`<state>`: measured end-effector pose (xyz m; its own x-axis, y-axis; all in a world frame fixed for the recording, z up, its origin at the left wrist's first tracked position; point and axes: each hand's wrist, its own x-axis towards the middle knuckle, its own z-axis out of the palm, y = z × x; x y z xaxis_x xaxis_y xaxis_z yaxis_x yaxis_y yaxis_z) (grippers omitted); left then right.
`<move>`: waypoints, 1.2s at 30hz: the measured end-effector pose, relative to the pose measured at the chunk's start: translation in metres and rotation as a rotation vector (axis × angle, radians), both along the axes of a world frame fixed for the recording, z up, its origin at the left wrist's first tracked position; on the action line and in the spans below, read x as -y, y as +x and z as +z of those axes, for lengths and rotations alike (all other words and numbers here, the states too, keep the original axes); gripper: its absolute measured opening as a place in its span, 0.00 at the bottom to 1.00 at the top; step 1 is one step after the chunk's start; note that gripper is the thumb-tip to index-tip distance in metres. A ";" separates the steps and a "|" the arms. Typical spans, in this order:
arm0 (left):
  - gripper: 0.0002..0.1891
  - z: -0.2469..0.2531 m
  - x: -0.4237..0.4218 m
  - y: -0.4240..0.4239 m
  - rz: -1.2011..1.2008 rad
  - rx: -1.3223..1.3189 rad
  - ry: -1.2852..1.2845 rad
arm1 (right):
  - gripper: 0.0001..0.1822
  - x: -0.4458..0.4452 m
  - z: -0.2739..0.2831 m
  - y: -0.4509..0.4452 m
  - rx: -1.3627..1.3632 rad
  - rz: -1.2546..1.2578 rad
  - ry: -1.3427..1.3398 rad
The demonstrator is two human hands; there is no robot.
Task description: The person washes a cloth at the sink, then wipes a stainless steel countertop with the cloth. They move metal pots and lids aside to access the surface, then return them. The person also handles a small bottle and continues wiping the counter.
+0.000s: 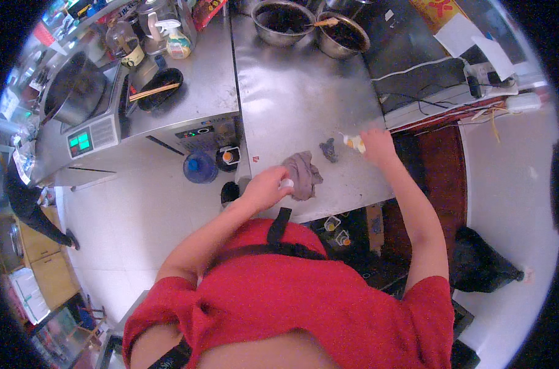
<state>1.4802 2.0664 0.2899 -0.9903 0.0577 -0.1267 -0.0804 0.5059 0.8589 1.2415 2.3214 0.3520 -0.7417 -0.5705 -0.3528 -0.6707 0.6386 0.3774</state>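
Observation:
My left hand (269, 188) is closed around a small white object (286, 183), perhaps a cap, at the near left of the metal table (298, 106). A crumpled grey-purple cloth (302, 175) lies against its fingertips. My right hand (378, 145) grips a small white and yellow packet or wrapper (354, 142) near the table's right edge; the fingers partly cover it. Between the cloth and the packet lies a small crumpled dark scrap (328, 150). A tiny red scrap (255, 159) is on the table left of the cloth.
Two metal bowls (283, 23) with dark contents stand at the far end. On the left counter are a digital scale (92, 138) bearing a large pot (76, 92), a black dish with chopsticks (162, 90) and a spray bottle (177, 44). Cables and a power strip (491, 78) lie right.

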 end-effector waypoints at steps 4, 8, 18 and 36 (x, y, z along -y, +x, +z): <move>0.17 0.008 -0.009 -0.005 0.077 0.104 0.034 | 0.25 -0.030 -0.015 0.021 0.003 -0.051 0.021; 0.16 0.006 -0.011 -0.016 0.080 0.115 0.103 | 0.18 -0.047 -0.015 0.041 -0.027 -0.086 -0.098; 0.16 0.013 -0.049 -0.062 0.200 0.075 0.564 | 0.33 -0.063 -0.008 0.132 0.689 -0.775 -1.326; 0.15 0.078 -0.046 -0.076 0.036 0.252 0.185 | 0.37 -0.032 0.025 0.158 0.056 0.064 -0.941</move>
